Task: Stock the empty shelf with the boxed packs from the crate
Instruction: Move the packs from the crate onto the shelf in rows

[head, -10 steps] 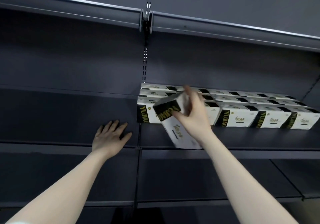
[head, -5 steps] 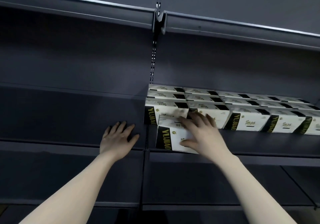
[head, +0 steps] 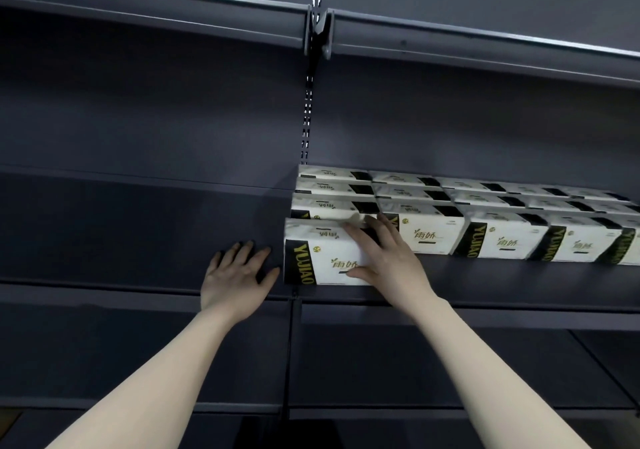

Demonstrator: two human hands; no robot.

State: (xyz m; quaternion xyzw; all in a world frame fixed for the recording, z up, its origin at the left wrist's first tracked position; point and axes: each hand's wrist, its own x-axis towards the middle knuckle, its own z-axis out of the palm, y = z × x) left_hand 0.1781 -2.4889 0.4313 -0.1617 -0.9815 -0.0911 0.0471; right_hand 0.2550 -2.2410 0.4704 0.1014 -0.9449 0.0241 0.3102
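Pack (head: 320,258) labelled "YUJIAO" under right hand (head: 388,258).

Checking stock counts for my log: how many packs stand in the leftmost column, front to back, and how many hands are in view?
Packs in the leftmost column: 4
Hands: 2, the left hand and the right hand
Total: 6

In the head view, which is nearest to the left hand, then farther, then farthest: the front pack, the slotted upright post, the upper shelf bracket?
From the left hand:
1. front pack, just right of it.
2. slotted upright post, above and behind.
3. upper shelf bracket, highest.
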